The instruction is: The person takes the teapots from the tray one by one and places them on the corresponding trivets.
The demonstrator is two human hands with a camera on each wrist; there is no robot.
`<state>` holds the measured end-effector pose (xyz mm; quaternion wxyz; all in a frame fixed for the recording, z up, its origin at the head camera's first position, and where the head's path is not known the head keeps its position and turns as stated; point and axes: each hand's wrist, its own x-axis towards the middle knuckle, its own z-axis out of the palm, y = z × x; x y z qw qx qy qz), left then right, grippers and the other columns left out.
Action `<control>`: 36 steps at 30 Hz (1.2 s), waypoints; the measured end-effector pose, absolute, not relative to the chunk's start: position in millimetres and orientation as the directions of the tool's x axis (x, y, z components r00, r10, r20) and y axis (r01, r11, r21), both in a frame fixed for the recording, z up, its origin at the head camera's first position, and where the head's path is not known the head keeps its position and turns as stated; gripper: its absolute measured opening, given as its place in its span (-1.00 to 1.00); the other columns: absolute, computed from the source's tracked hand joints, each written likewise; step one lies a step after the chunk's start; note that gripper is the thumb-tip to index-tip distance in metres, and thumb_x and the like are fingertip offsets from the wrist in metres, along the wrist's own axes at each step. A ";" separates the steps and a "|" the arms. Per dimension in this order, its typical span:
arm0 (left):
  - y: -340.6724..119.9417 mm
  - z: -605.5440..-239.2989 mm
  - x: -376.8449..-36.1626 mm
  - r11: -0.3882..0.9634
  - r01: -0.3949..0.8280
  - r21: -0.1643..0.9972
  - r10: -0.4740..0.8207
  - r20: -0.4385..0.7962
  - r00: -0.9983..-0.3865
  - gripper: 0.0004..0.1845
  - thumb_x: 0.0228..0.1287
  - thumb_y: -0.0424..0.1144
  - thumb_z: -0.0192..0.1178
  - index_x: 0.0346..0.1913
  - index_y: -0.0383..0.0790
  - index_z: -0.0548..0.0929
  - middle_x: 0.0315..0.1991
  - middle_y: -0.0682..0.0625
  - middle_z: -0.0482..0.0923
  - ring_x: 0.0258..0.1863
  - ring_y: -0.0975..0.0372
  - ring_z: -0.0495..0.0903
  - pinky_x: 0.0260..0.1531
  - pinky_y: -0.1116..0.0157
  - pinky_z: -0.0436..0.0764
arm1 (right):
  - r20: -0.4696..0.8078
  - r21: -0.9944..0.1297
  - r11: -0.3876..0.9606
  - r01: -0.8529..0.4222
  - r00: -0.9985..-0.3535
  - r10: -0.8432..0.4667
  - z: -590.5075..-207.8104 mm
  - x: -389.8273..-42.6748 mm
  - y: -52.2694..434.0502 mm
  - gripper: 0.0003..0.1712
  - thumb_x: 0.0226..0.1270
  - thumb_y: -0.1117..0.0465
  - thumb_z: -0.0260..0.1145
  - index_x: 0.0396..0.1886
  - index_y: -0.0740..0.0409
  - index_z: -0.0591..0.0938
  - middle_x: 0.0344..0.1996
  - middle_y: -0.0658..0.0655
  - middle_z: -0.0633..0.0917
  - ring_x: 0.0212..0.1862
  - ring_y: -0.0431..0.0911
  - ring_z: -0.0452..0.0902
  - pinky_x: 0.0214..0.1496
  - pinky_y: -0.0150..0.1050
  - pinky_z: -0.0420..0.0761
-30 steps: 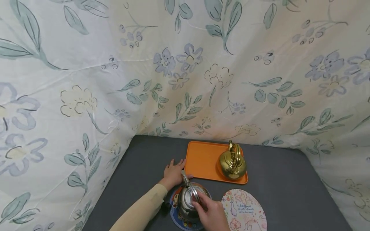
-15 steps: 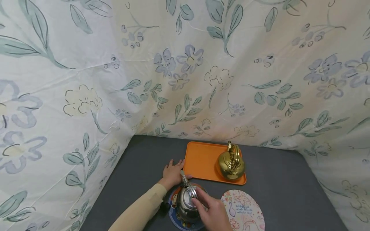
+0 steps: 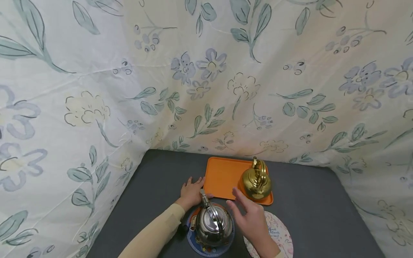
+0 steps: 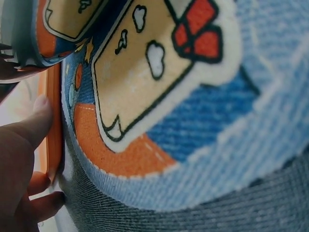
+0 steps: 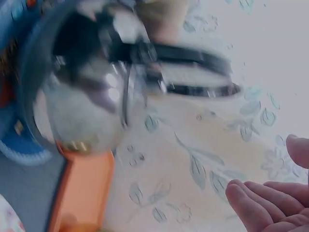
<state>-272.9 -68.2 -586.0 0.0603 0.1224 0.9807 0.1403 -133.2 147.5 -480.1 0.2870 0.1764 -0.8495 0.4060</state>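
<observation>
A silver kettle [image 3: 213, 224] stands on a round blue cartoon-print mat [image 3: 201, 249] near the table's front edge; no hand holds it. My right hand [image 3: 245, 209] hovers just right of it with fingers straight, open and empty, pointing toward a gold kettle [image 3: 256, 181] on the orange tray [image 3: 221, 175]. My left hand [image 3: 192, 190] lies flat on the grey table, fingers against the tray's left edge. The left wrist view shows the blue mat [image 4: 193, 121] close up, with the fingers [image 4: 24, 140] beside the tray's rim [image 4: 53, 135]. The right wrist view shows the blurred silver kettle [image 5: 87, 87] and my open fingers [image 5: 260, 203].
A round floral mat [image 3: 279, 236] lies right of the blue one, partly under my right wrist. Flower-printed cloth [image 3: 206, 71] walls in the table at the back and both sides. Bare grey tabletop [image 3: 309, 193] stretches right of the tray.
My right hand has let go of the silver kettle's handle and moved up and to the right, fingers opening. The kettle stays on the blue mat. The left hand has not moved.
</observation>
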 end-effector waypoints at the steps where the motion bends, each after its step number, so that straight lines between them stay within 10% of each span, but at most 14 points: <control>1: -68.3 -585.7 -272.8 0.930 0.223 0.293 0.258 -0.086 -0.962 0.02 0.12 0.51 0.16 0.55 0.00 0.30 0.49 0.00 0.35 0.52 -0.24 0.14 0.36 -0.27 0.26 | 0.642 -0.579 0.614 -0.537 -0.764 -0.063 -477.2 -136.2 150.7 -0.42 0.21 0.29 0.51 0.23 0.35 0.62 0.01 0.24 0.76 -0.06 0.04 0.77 -0.11 -0.40 0.69; 23: -68.8 -588.5 -274.3 0.926 0.238 0.292 0.277 -0.101 -0.956 0.05 0.13 0.53 0.14 0.58 0.00 0.25 0.50 -0.03 0.34 0.53 -0.25 0.12 0.35 -0.30 0.26 | 0.684 -0.516 0.711 -0.478 -0.729 0.007 -459.3 -172.3 184.8 -0.39 0.19 0.30 0.52 0.25 0.37 0.61 0.04 0.37 0.72 -0.18 0.12 0.78 -0.30 -0.12 0.72; 36: -68.6 -588.2 -273.9 0.923 0.232 0.307 0.274 -0.100 -0.957 0.03 0.14 0.51 0.15 0.57 0.00 0.27 0.50 -0.04 0.34 0.53 -0.26 0.12 0.36 -0.31 0.24 | 0.687 -0.477 0.765 -0.432 -0.726 0.018 -453.4 -186.1 195.7 -0.36 0.17 0.26 0.55 0.25 0.35 0.61 0.13 0.39 0.68 0.02 0.31 0.69 -0.03 0.22 0.66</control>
